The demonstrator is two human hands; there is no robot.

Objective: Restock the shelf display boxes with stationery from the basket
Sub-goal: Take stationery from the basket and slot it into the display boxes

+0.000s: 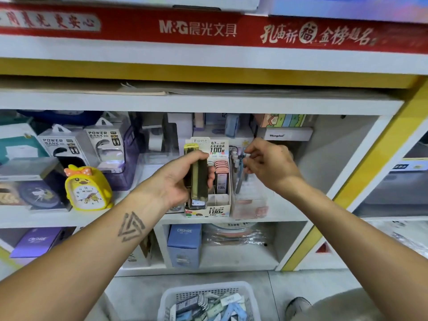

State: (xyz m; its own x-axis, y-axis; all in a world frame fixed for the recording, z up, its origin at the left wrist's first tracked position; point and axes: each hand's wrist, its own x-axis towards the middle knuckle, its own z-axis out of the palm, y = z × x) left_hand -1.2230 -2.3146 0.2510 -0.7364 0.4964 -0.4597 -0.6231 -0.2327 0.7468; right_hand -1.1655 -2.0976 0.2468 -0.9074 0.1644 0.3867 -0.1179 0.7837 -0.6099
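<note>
My left hand (179, 179) grips a stack of dark, yellow-capped lead cases (196, 172) upright in front of the 0.7 mm lead display box (216, 205) on the middle shelf. Pink lead cases (221, 172) stand in that box's right column. My right hand (269, 163) pinches the top of a pen (240, 172) standing in the clear pen display box (251, 205) just to the right. A white basket (208, 302) with several loose stationery packs sits on the floor below.
A yellow chick alarm clock (86, 188) and power bank packs (67, 144) stand left on the same shelf. A blue box (184, 244) sits on the lower shelf. My shoe (297, 305) is on the floor right of the basket.
</note>
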